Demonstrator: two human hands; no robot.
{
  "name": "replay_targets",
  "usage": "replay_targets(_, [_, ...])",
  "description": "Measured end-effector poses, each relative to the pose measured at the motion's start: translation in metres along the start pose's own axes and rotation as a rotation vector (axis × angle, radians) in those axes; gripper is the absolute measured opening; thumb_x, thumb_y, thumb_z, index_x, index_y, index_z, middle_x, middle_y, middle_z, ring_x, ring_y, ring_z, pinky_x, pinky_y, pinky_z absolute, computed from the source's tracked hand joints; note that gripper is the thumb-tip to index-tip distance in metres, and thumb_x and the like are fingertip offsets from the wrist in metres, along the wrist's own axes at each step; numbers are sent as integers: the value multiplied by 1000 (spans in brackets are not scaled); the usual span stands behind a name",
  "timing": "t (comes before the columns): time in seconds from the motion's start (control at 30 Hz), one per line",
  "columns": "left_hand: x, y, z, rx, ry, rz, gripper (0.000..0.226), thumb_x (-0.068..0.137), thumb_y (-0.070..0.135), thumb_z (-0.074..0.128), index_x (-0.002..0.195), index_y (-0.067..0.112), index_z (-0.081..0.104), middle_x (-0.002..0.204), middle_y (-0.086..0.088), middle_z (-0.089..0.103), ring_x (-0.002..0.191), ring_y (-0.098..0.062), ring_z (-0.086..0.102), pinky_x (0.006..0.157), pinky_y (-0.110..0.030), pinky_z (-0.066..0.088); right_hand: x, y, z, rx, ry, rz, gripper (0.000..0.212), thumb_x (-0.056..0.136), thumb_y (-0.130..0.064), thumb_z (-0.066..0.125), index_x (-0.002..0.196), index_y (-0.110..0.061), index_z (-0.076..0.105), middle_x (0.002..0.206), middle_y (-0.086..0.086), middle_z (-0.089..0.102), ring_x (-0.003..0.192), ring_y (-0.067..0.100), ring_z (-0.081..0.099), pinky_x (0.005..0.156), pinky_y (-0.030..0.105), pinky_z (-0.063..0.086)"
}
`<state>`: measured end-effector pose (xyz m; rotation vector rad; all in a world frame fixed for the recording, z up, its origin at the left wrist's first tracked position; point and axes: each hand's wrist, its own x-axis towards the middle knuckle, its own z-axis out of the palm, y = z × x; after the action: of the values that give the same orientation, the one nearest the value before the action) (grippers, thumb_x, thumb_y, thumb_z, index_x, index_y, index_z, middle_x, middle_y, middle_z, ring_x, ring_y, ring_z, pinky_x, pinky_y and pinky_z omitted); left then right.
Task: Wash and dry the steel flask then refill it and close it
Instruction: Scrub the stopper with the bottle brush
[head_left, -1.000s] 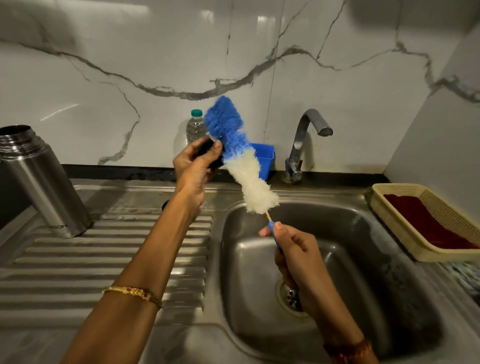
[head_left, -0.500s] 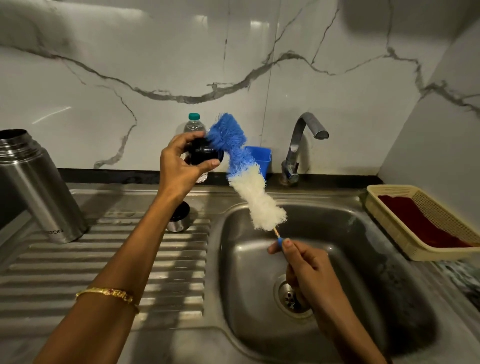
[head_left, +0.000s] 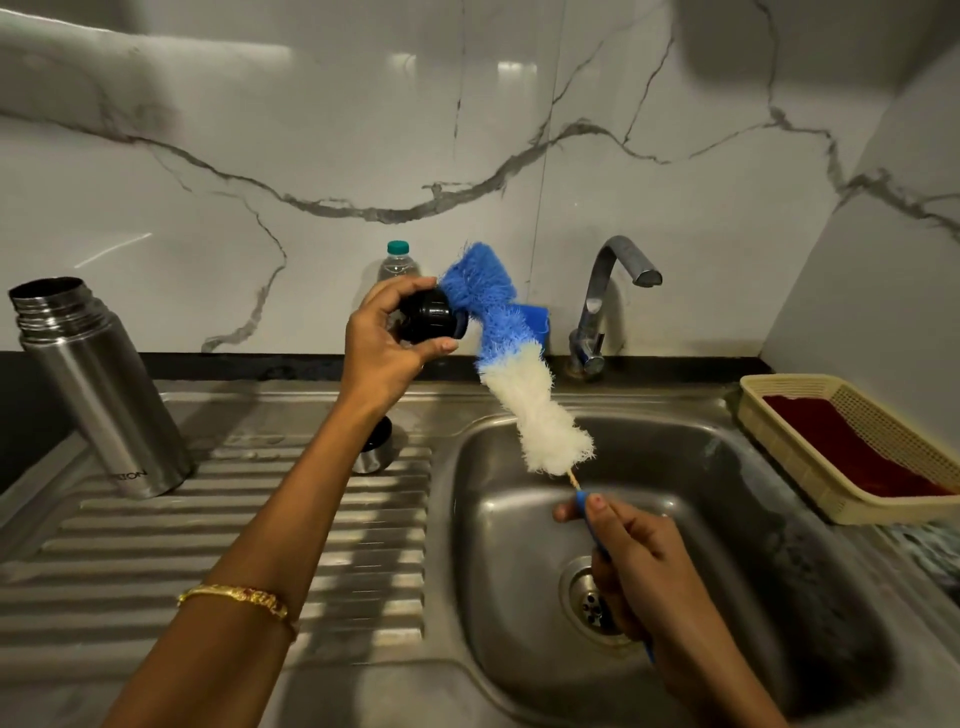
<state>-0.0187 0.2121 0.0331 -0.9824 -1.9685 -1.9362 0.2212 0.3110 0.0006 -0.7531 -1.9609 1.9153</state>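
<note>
The right hand (head_left: 631, 558) grips the blue handle of a brush (head_left: 511, 364) over the sink (head_left: 727, 519); its bent blue tip presses on a black lid (head_left: 426, 322) clasped in the left hand (head_left: 384, 345); the steel flask (head_left: 98, 387) stands open and upright on the drainboard (head_left: 208, 540) at far left, its lettering near the base too blurred to read; behind, a bottle (head_left: 397, 260) and tap (head_left: 602, 306).

The steel cup (head_left: 373, 453) on the drainboard is largely hidden behind the left forearm. The clear bottle (head_left: 397, 261) is covered below its shoulder by the left hand (head_left: 382, 345). The blue tub (head_left: 537, 322) is mostly screened by the brush (head_left: 511, 358). The yellow basket (head_left: 810, 467) is cut off by the right edge.
</note>
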Motion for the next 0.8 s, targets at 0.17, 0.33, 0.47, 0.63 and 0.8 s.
replay_targets(0.17, [9, 7, -10, 63, 17, 23, 64, 58, -9, 78, 111, 17, 56, 116, -2, 50, 114, -16, 51, 100, -37, 46, -2, -1, 0, -8, 19, -32, 32, 96, -27, 42, 83, -14, 68, 35, -8, 28, 30, 4, 20, 33, 12, 17])
replay_targets(0.33, [-4, 24, 6, 86, -105, 116, 65, 59, -7, 78, 115, 16, 54, 114, 1, 50, 108, -2, 49, 97, -17, 44, 10, -13, 5, 25, 19, -82, 32, 96, -29, 40, 88, -13, 67, 37, -5, 30, 30, 4, 20, 33, 12, 17])
replay_targets(0.47, [8, 17, -8, 77, 48, 60, 60, 59, -7, 79, 113, 7, 58, 116, -4, 51, 114, -18, 51, 96, -29, 48, -3, -6, -1, -37, -3, -68, 32, 96, -28, 40, 87, -14, 68, 35, -7, 30, 30, 3, 22, 32, 13, 19])
replay_targets(0.63, [2, 26, 1, 89, -67, 100, 63, 59, -8, 79, 114, 14, 56, 114, -1, 51, 110, -7, 51, 96, -23, 47, 2, -7, 1, -24, 52, -101, 32, 95, -28, 41, 87, -15, 68, 37, -7, 31, 31, 1, 26, 33, 14, 23])
replay_targets(0.8, [0, 26, 6, 104, -31, 145, 63, 59, -3, 80, 115, 12, 57, 111, 5, 51, 108, -4, 51, 98, -29, 46, 7, -13, -1, -3, 21, -85, 32, 96, -29, 40, 88, -14, 67, 37, -6, 30, 31, 4, 21, 32, 13, 18])
